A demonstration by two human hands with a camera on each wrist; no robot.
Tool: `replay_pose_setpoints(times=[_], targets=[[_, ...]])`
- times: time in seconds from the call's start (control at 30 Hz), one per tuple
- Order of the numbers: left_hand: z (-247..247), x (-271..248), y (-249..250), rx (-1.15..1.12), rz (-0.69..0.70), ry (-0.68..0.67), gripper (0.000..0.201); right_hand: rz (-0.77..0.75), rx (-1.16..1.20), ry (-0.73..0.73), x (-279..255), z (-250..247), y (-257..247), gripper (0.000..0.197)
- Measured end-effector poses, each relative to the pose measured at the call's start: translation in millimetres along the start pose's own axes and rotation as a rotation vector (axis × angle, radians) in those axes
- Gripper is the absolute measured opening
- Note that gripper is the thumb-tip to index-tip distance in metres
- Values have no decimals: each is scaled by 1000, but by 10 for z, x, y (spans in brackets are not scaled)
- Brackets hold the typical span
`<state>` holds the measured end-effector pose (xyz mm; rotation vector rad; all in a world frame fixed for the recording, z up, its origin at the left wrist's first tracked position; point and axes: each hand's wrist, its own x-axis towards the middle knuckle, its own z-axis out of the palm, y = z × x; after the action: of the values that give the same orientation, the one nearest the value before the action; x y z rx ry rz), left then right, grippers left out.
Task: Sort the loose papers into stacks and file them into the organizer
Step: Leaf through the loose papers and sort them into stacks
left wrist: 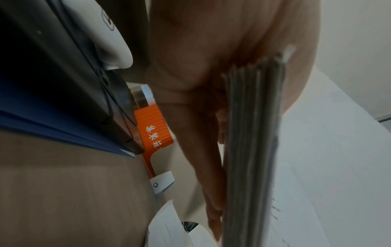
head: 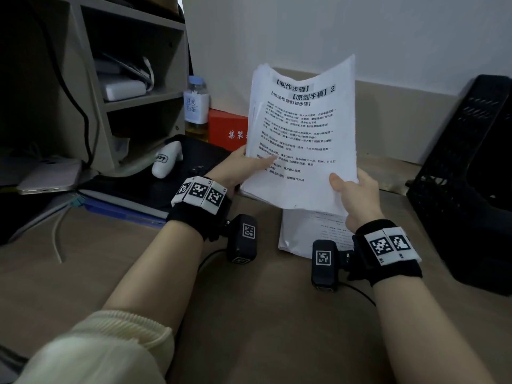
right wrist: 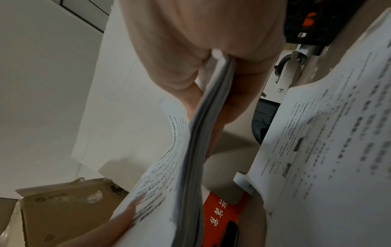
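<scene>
A thick stack of printed white papers is held upright above the desk, its top corners curling. My left hand grips its left edge, thumb on the front page. My right hand grips the lower right corner, thumb in front. The left wrist view shows the stack's edge with fingers flat behind it. In the right wrist view the stack is pinched between thumb and fingers. A second pile of papers lies flat on the desk under the held stack. The black mesh organizer stands at the right.
A grey shelf unit stands at the back left, with a bottle and a red box beside it. A black pad with a white object, blue folders and a phone lie left. Brown desk lies in front.
</scene>
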<state>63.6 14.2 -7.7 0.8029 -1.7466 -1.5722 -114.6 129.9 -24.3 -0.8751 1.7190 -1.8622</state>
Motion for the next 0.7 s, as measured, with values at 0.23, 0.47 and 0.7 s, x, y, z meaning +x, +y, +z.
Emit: replay_pose_setpoints(times=[0.23,0.47,0.7], targets=[[-77,22,-13,2,-26,60,38,97,-55,-70,29,-24,-9,15],[-68,30,-49,81,-51,82,34,218,-222,67,142,-160,104,36],[-33,23,-65,241,-49,107,33,339,-332,178,273,-389,220,46]])
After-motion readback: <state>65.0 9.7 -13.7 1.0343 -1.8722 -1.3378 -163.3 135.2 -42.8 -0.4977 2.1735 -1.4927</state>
